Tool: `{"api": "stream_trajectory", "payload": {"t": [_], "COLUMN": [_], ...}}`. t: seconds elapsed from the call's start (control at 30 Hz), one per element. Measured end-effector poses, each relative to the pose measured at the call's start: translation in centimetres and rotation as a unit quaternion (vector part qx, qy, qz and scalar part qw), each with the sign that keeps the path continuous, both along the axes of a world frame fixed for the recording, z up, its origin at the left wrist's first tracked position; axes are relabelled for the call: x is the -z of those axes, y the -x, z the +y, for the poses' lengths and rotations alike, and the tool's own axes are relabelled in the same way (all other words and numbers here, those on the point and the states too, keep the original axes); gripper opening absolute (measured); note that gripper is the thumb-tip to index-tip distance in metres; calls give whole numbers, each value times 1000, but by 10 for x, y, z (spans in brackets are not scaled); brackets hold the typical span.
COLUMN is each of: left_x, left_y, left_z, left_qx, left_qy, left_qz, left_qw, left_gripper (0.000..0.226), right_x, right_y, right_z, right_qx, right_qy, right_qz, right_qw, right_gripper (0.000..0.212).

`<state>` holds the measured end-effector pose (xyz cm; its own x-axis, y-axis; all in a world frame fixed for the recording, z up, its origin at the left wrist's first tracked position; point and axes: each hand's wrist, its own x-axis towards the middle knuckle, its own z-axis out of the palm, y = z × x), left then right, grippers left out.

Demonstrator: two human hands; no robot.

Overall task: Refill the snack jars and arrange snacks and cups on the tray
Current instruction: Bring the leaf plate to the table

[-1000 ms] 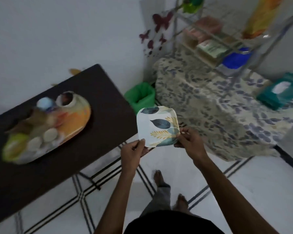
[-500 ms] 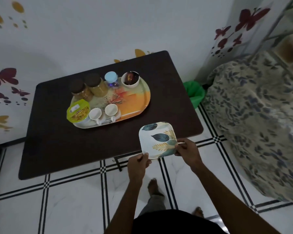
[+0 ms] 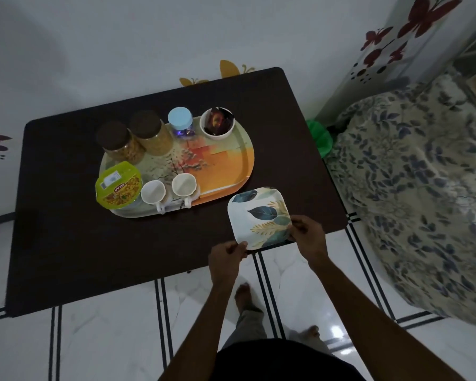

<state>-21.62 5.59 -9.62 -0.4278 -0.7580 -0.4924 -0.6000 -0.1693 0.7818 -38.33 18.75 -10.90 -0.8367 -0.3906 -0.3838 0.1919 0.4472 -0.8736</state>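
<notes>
I hold a square leaf-patterned plate (image 3: 260, 217) over the table's front right edge. My left hand (image 3: 225, 258) pinches its near corner and my right hand (image 3: 308, 237) pinches its right side. The oval orange-and-green tray (image 3: 228, 163) sits on the dark table (image 3: 74, 243). On the tray stand two brown-lidded snack jars (image 3: 121, 144) (image 3: 151, 134), a small blue-lidded jar (image 3: 180, 123), a white bowl of wrapped sweets (image 3: 217, 123), two white cups (image 3: 153, 192) (image 3: 184, 185) and a green snack packet (image 3: 118, 189).
A piece of furniture draped in a leaf-print cloth (image 3: 423, 188) stands right of the table. A green bin (image 3: 320, 138) sits between them. The wall behind carries butterfly stickers. White tiled floor with dark lines lies under my feet.
My view has swung left from the cloth-covered furniture to the table. The plate, held in both hands, has moved forward over the table's front edge near the tray.
</notes>
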Motion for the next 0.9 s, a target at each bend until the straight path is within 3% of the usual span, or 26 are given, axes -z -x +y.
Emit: {"api": "stream_trajectory", "payload": {"t": [0.6,0.7,0.8,0.9], "left_x": [-6,-14,-21,-27], "left_y": [0,-5,-8,11], "left_z": [-16,-17,-22,-26], "left_qx": [27,0,-37,-6], "left_qy": [-10,38,131,143], "left_qz": [-7,-18,-18,53], "left_qw": [1000,999,991,988], "left_gripper": [12,17,20,7], "right_x": [-3,-6,-13,-23], "right_y": [0,1,7,17], "right_z": [-3,-3,1,12], "right_qx": [4,16,95,146], "right_qy": [5,-15,-9,0], "right_qz": [-37,-22,-15,-19], "right_qw": [999,1000,995,989], "right_gripper": [20,17,14,13]}}
